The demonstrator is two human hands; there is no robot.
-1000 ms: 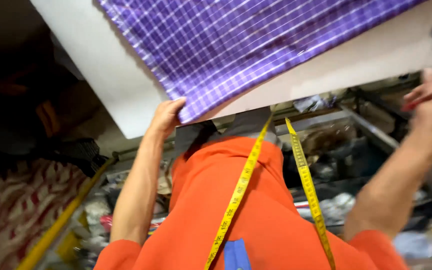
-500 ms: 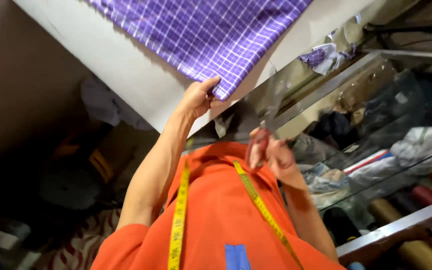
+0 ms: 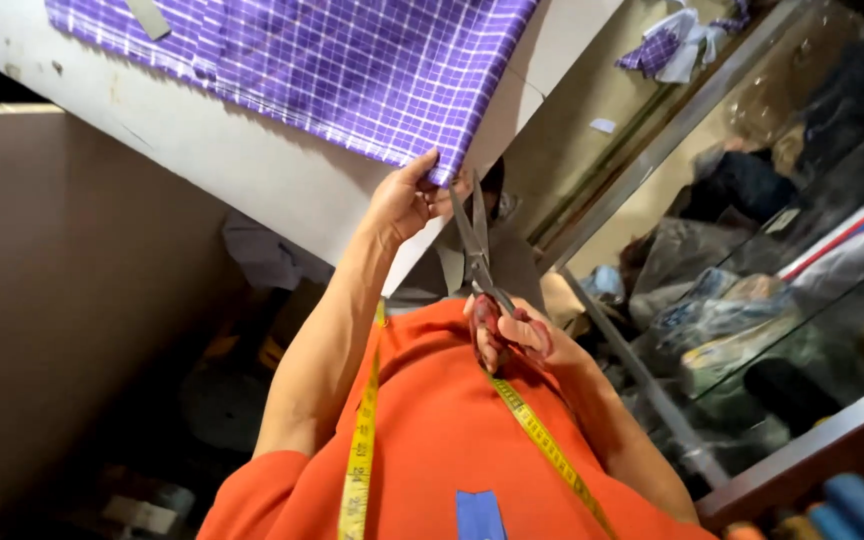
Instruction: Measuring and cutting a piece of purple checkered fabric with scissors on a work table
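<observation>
A purple checked cloth (image 3: 352,60) lies spread on a white table (image 3: 222,160). My left hand (image 3: 407,200) pinches the cloth's near corner at the table's edge. My right hand (image 3: 512,335) grips red-handled scissors (image 3: 474,250) by the handles. Their grey blades are slightly apart and point up at the pinched corner, right beside my left fingers. A yellow tape measure (image 3: 360,450) hangs round my neck over my orange shirt (image 3: 432,450).
Glass-fronted shelves (image 3: 752,300) with folded fabrics stand to the right. Purple and white cloth scraps (image 3: 677,45) lie at the top right. A brown panel (image 3: 72,300) fills the left. A small grey piece (image 3: 147,15) rests on the cloth.
My right hand has brought the scissors from the far right to my chest and raised the blades to the cloth corner. My left hand keeps its pinch on the corner. The view has swung.
</observation>
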